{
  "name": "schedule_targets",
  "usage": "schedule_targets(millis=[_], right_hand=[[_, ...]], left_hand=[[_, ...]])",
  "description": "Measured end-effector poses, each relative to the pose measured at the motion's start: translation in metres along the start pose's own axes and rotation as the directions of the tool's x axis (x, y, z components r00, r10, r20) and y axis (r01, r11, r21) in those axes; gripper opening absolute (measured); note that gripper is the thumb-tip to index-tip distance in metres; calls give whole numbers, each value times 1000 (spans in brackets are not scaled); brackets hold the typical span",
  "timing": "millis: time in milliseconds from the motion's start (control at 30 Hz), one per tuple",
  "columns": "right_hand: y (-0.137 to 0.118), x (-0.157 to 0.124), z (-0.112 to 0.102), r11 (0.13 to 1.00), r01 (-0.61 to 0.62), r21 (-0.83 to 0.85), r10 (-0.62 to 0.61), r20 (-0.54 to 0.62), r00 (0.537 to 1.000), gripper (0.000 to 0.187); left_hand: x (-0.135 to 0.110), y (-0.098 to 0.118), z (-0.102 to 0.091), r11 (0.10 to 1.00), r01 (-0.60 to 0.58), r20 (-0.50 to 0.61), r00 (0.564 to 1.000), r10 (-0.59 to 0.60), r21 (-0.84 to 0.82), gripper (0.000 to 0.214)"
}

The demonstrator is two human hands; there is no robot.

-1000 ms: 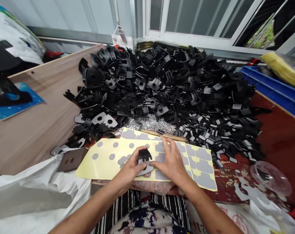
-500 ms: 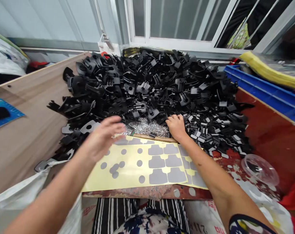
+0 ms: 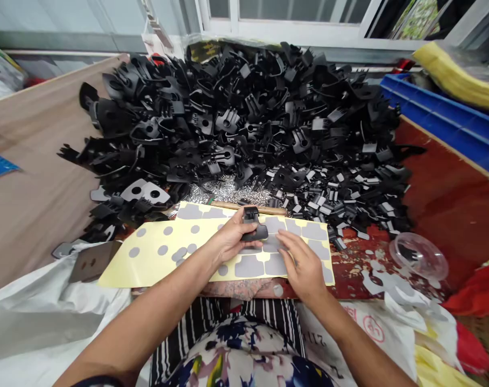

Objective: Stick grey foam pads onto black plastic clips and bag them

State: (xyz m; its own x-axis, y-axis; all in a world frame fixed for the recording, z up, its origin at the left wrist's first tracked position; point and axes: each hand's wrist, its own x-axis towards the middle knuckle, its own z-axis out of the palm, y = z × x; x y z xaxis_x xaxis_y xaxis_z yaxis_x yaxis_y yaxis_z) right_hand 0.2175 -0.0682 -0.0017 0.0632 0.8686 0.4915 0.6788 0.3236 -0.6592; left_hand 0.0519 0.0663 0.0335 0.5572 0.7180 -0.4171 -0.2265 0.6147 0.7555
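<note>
My left hand (image 3: 231, 239) is closed on a black plastic clip (image 3: 253, 224), held above a yellow backing sheet (image 3: 147, 263) with the thumb across its face. Just right of the clip, my right hand (image 3: 304, 266) hovers low over the grey die-cut stickers (image 3: 274, 263), fingers stretched forward and thumb apart. I cannot make out anything between those fingers. Grey round stickers (image 3: 162, 250) dot the sheet's left half. Behind the sheet lies a wooden-handled tool (image 3: 244, 207), in front of a heap of small shiny metal pieces (image 3: 220, 192).
A large heap of black plastic parts (image 3: 212, 118) fills the back of the table, with smaller black pieces (image 3: 349, 196) at right. A clear plastic bowl (image 3: 418, 257) stands on the red tabletop (image 3: 430, 204). Beyond it is a blue crate (image 3: 441, 118); white sacking (image 3: 38, 312) hangs at left.
My left hand has come inward from the left and now holds the black clip. My right hand has drawn back from the parts pile to the stickers. The view has tilted down.
</note>
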Motion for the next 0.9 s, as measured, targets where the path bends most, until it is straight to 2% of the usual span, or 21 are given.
schedule_targets(millis=[67,167,200,267,333,400,433,467,533,567,600,633,733,900], right_hand=[[-6,-19,5,999,-32,12,31,42,999,37],[-10,-31,16,998,-11,61,1,169,986,34],[-11,-32,17,996,-35,76,20,189,982,33],[-18,-30,12,976,-158,151,117,252,961,30],[-30,-26,-4,888,-338,312,183,435,882,29],[-42,-21,-25,757,-473,450,126,611,782,30],[-45,-18,-34,721,-495,484,113,623,774,29],[-45,-15,-40,724,-482,494,141,578,804,26],[-36,-7,-44,800,-406,441,279,326,903,17],[-27,-3,-43,833,-377,405,332,179,926,14],[-17,1,-39,850,-358,387,363,64,930,13],[-8,5,-35,854,-347,389,377,-3,926,14],[12,12,-22,826,-344,446,410,-57,910,16],[15,12,-12,788,-342,513,436,-72,897,16]], left_hand=[[4,-10,2,998,1,27,1000,-3,70,59],[10,-23,6,985,36,36,998,-43,171,63],[12,-26,7,982,38,18,999,-42,187,65],[16,-30,9,981,24,-23,1000,-20,193,68],[18,-30,10,983,16,-33,999,-10,185,68],[17,-28,9,986,20,-21,1000,-17,165,66],[16,-26,9,989,22,-13,1000,-20,146,67],[13,-25,8,993,19,-6,1000,-19,120,67],[5,-23,9,999,7,13,1000,-8,47,64],[0,-23,10,1000,1,29,1000,-1,-1,60],[-5,-23,12,999,-2,48,999,5,-54,55],[-10,-24,15,995,-4,69,998,11,-104,50],[-22,-29,24,978,-8,110,993,31,-208,41],[-25,-40,32,970,6,175,984,38,-243,38]])
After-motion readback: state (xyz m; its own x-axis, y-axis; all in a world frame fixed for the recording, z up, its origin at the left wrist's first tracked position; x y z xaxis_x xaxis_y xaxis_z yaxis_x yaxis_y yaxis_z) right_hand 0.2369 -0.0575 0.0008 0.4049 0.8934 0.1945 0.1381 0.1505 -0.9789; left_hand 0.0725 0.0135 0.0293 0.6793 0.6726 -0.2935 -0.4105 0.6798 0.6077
